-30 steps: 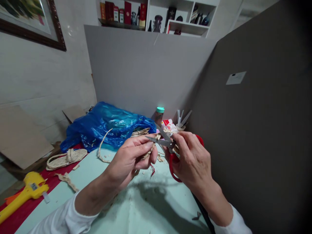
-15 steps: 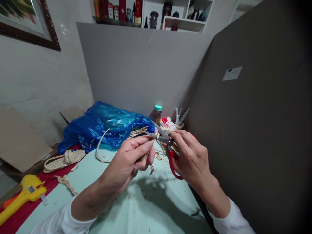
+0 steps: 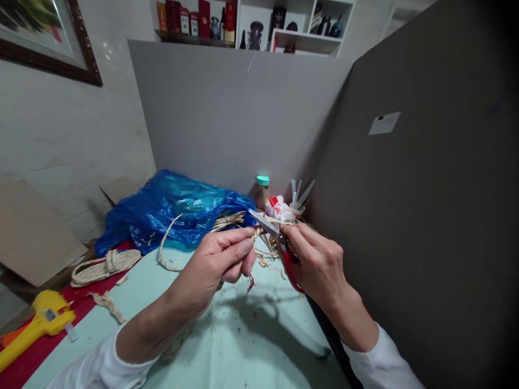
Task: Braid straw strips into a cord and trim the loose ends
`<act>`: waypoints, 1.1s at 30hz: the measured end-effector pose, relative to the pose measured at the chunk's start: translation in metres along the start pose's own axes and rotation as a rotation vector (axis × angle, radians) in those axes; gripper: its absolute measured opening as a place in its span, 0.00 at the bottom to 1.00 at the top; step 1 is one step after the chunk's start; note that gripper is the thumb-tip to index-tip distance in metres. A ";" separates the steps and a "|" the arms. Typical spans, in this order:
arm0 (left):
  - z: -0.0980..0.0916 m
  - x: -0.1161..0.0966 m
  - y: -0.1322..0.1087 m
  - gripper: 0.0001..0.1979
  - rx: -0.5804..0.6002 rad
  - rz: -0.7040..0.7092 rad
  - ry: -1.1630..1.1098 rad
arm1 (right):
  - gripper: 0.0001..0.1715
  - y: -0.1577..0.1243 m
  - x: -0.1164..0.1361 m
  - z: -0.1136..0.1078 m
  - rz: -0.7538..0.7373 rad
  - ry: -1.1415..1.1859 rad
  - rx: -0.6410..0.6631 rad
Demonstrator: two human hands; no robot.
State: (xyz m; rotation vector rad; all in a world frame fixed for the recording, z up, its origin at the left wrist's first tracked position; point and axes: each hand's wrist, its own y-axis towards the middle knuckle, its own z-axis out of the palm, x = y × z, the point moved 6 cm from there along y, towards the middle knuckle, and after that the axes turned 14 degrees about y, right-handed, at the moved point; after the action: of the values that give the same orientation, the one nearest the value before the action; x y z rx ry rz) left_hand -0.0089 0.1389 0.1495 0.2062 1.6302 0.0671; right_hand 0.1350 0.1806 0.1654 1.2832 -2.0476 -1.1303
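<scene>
Left hand: with our left hand (image 3: 221, 256), left of the frame's centre, we pinch a braided straw cord (image 3: 256, 234) between thumb and fingers.
Right hand: our right hand (image 3: 314, 256), right of centre, is closed around the red handles of the scissors (image 3: 267, 222).
Scissors: we see them near mid-frame, blades together, long axis slanting, tips toward the upper left, handles toward the lower right.
Cord: its short visible end rises from our left fingertips, tilted to the upper right, close to the blades; we cannot tell whether they touch.
Tabletop: below us spreads a pale green tabletop (image 3: 219, 346) strewn with straw scraps, a red cloth (image 3: 42, 348) along its left side.
Lower left: we find a yellow glue gun (image 3: 48, 316) and, above it, a woven straw sole (image 3: 109, 266).
Behind the hands: we see a blue plastic bag (image 3: 174, 210), a jar (image 3: 261, 189) with a teal lid, and a cup (image 3: 298, 209) of pale sticks.
Room: grey panels (image 3: 239, 124) stand before us and at right; white shelves (image 3: 308, 40) top the frame, a framed picture (image 3: 91, 59) upper left.
</scene>
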 end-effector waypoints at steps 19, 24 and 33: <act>-0.005 0.009 0.021 0.08 0.188 0.127 0.075 | 0.16 -0.001 -0.032 -0.004 0.539 0.658 0.047; -0.004 0.005 0.022 0.07 0.069 0.223 0.317 | 0.09 -0.002 -0.035 -0.008 0.575 0.628 0.100; -0.010 0.020 0.022 0.10 -0.141 0.124 0.217 | 0.23 -0.003 -0.041 0.010 0.580 0.628 0.229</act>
State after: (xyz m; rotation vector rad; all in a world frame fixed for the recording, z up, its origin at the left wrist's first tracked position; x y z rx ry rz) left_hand -0.0180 0.1648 0.1346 0.1969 1.8191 0.3072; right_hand 0.1478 0.2200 0.1592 0.8806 -1.8842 -0.1971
